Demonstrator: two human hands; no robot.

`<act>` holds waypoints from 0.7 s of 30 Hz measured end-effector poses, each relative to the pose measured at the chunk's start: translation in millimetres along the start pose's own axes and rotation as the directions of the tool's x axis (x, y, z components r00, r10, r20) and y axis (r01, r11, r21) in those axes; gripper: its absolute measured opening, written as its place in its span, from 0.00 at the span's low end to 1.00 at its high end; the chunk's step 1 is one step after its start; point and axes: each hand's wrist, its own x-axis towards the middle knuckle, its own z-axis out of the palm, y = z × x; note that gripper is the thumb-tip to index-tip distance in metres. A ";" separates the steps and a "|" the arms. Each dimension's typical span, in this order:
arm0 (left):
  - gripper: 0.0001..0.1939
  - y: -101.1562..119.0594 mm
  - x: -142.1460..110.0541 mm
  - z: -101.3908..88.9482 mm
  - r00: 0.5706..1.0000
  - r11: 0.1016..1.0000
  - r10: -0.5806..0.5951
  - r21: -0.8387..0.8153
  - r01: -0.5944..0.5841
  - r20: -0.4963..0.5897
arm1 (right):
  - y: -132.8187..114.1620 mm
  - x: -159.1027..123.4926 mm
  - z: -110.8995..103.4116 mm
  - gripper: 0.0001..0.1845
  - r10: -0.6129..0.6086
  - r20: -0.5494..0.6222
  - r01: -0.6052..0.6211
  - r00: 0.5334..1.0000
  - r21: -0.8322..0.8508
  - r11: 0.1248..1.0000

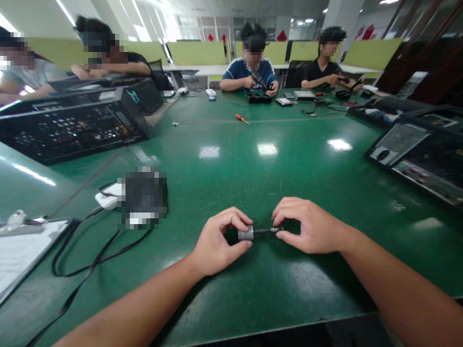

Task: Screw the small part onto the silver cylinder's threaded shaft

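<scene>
A small tool piece lies level above the green table [231, 168]: a silver metal cylinder [246, 233] with a thin dark shaft [263, 231] extending to the right. Thumb and fingers of my left hand [222, 243] are closed around the cylinder. At the other end, the fingertips of my right hand [306, 225] pinch the shaft's tip, which has a lighter metal section. I cannot tell exactly what kind of part it is. Both hands are in front of me, near the table's front edge.
To the left are a blurred dark badge [146, 195] with a black strap and a clipboard [32, 250]. An orange screwdriver [242, 119] lies farther back. Open computer cases stand at left [79, 123] and right [423, 149]. Several people sit around the table.
</scene>
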 end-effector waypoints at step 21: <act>0.09 -3.2 -1.5 0.8 1.000 0.999 0.025 -0.031 -0.025 0.003 | 2.6 -2.5 -7.4 0.04 0.029 0.047 -0.031 0.998 0.032 0.999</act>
